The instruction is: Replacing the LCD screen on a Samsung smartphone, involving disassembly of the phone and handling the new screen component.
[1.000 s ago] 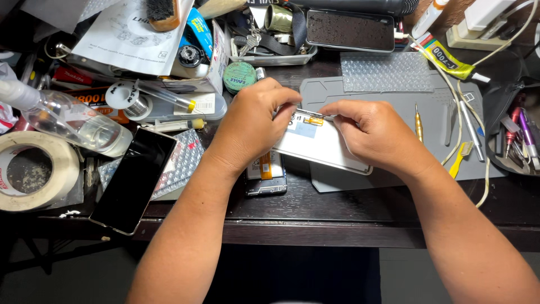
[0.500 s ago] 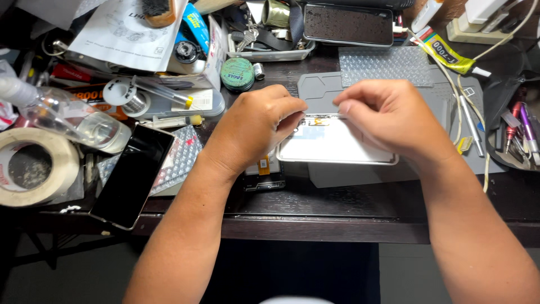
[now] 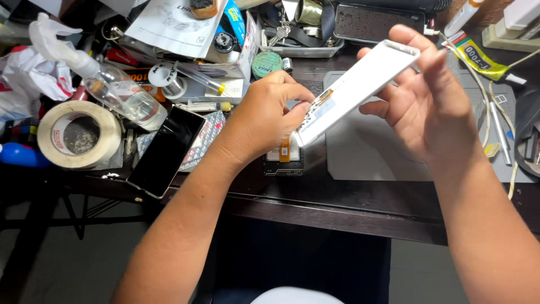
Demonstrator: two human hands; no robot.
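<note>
Left hand [image 3: 264, 115]: fingertips pinching the lower end of the white phone panel [image 3: 354, 90].
Panel: lifted off the grey mat [image 3: 371, 157], tilted, mid-air between both hands.
Right hand [image 3: 427, 95]: gripping the upper end.
Progress: panel free; small phone body [image 3: 284, 157] lies open beneath, work looks unfinished.

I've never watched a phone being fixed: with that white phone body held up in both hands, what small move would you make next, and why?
Probably keep the right hand steady and let the left hand work at the lower end of the white phone body. It is tilted off the grey mat, and the left fingertips already pinch there.
</note>
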